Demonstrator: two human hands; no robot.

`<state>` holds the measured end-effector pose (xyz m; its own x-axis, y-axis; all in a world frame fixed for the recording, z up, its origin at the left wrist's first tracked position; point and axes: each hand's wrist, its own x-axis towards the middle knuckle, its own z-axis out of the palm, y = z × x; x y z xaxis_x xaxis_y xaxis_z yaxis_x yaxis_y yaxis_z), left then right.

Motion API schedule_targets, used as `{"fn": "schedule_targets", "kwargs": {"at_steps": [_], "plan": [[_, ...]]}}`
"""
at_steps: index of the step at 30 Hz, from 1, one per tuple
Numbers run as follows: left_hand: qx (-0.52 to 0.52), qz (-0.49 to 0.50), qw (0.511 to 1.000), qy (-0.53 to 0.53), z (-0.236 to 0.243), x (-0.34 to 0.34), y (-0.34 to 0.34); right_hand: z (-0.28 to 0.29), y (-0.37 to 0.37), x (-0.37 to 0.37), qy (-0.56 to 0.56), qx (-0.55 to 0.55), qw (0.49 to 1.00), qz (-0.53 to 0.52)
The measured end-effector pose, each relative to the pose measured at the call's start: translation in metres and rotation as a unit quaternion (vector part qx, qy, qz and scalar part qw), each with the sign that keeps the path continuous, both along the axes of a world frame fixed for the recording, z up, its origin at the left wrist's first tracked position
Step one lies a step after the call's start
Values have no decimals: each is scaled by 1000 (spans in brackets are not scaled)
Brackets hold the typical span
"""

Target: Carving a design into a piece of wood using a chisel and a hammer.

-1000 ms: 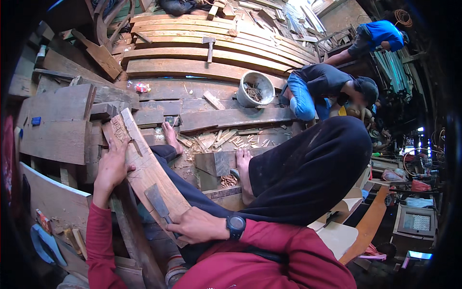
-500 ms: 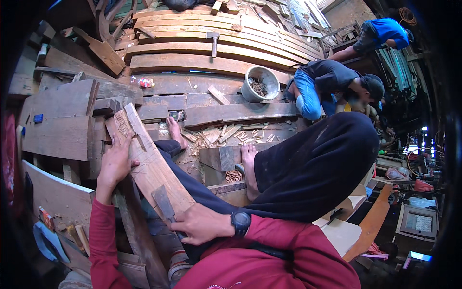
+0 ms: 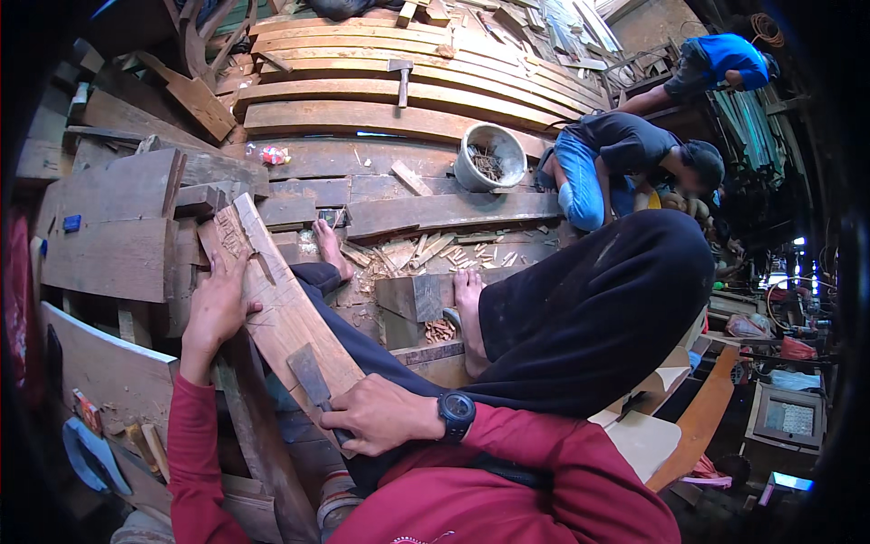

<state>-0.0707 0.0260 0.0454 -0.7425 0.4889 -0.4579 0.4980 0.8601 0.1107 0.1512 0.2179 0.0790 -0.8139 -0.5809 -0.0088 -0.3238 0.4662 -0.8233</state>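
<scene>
A long pale wooden board (image 3: 304, 317) slants across my lap, its far end rough and chipped where wood has been cut away. My left hand (image 3: 216, 304) lies on its left side near that rough end, fingers stretched over the surface and thumb spread apart. My right hand (image 3: 381, 415) is closed round the dark handle of a wide flat-bladed chisel (image 3: 310, 374) at the near end. The blade lies over the board, pointing away from me; whether its edge touches the wood I cannot tell. My fingers hide most of the handle.
Thick wooden blocks (image 3: 408, 299) stand between my feet, with wood chips (image 3: 426, 254) scattered beyond. A grey bucket (image 3: 490, 156) of scraps sits farther off. A hammer (image 3: 403, 82) lies across stacked beams (image 3: 353, 118). Two people (image 3: 625, 145) crouch or bend at the right.
My right hand and the chisel have shifted very slightly up and to the right. My left hand and the board stay in place.
</scene>
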Motion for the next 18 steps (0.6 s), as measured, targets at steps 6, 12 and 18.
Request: {"fn": "schedule_targets", "kwargs": {"at_steps": [6, 12, 18], "plan": [[-7, -6, 1000, -1, -4, -1, -1, 5, -2, 0, 2, 37, 999, 6], [4, 0, 1000, 0, -5, -1, -3, 8, -1, -1, -13, 17, 1000, 7], [3, 2, 1000, -2, -4, -1, -2, 3, 4, -5, 17, -29, 999, -6]]}}
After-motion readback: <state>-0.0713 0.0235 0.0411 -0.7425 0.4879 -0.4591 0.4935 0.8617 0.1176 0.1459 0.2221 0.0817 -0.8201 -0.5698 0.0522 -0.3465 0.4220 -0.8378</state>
